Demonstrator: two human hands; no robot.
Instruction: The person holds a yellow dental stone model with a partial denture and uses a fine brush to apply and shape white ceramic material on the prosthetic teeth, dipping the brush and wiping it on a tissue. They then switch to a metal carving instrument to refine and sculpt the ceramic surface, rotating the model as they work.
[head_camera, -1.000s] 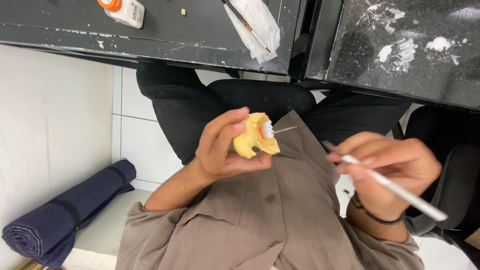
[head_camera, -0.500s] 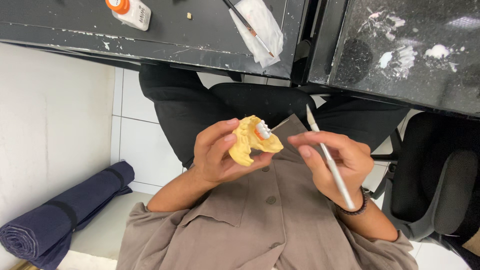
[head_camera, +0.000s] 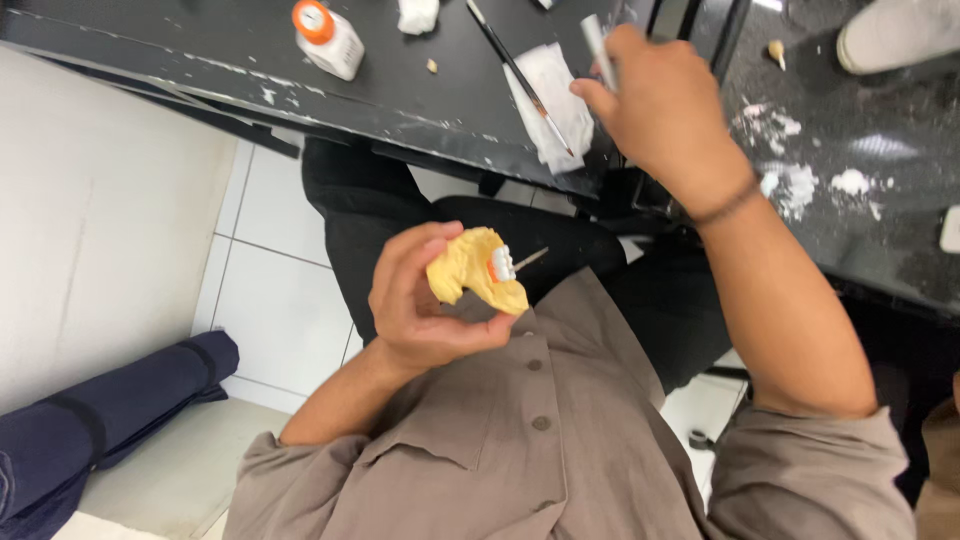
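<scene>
I am holding a yellow dental cast (head_camera: 470, 272) in my left hand (head_camera: 425, 305), fingers curled and clamped around it, over my lap just below the tabletop (head_camera: 300, 85) edge. A white tooth with an orange collar (head_camera: 500, 264) is sitting on the cast, with a thin pin (head_camera: 531, 259) sticking out from it. My right hand (head_camera: 655, 105) is reaching up over the tabletop, fingers closed together on a slim white-handled instrument (head_camera: 594, 38), just beside a folded white tissue (head_camera: 553, 100) with a dark thin brush (head_camera: 515, 70) lying across it.

To do this well, I judge I should be keeping the cast steady and tilted so the tooth stays facing me, gripping the body of the cast and not the tooth or its pin, and bringing the instrument tip down onto the tissue lightly rather than stabbing at it.

A small white bottle with an orange cap (head_camera: 327, 37) is standing farther left on the tabletop. The working tip of the instrument is hidden behind my fingers and blurred, so I cannot tell what it is touching. The bottle top and the brush's upper end are cut off by the frame edge, and white powdery smears (head_camera: 800, 180) at the right are hard to identify.
</scene>
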